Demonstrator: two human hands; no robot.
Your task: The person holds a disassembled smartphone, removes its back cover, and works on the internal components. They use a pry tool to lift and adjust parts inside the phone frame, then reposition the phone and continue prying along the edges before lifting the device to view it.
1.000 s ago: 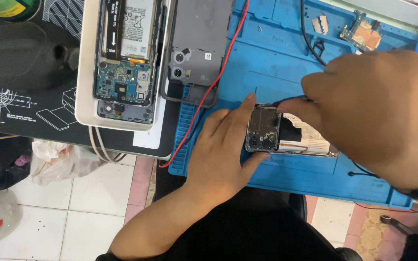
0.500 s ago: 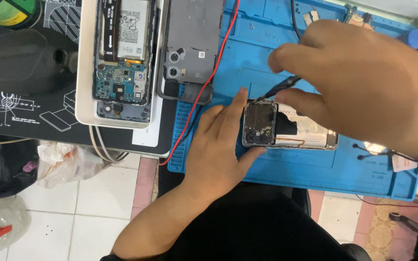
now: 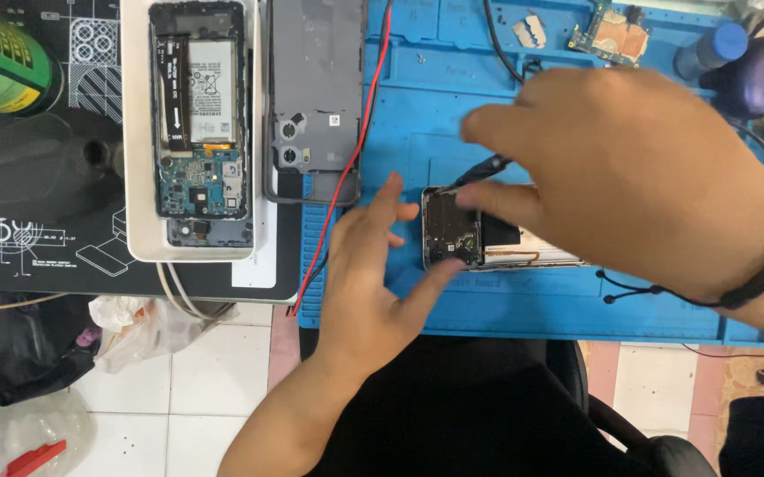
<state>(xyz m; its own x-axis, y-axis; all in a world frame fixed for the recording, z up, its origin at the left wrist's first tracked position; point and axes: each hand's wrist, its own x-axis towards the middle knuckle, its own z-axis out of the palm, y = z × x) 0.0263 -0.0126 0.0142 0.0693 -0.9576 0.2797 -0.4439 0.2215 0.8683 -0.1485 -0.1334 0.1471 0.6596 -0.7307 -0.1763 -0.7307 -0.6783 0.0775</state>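
Observation:
An opened phone (image 3: 454, 231) lies flat on the blue work mat (image 3: 417, 132), its inner frame and camera end showing. My left hand (image 3: 373, 274) rests on the mat at the phone's left end, fingers spread, thumb pressing its lower left corner. My right hand (image 3: 629, 168) hovers over the phone's right part and hides most of it. It grips a thin dark tool (image 3: 486, 166) whose tip reaches down to the phone's top edge.
A second opened phone (image 3: 201, 124) with battery and board exposed lies on a white tray (image 3: 139, 177) at the left. Beside it sits a grey back cover (image 3: 315, 88) crossed by a red wire (image 3: 346, 177). A small circuit board (image 3: 610, 35) lies at the mat's far edge.
My right hand has lifted up and away from the phone, holding the dark tool. My left hand's fingers have spread while staying at the phone's left end.

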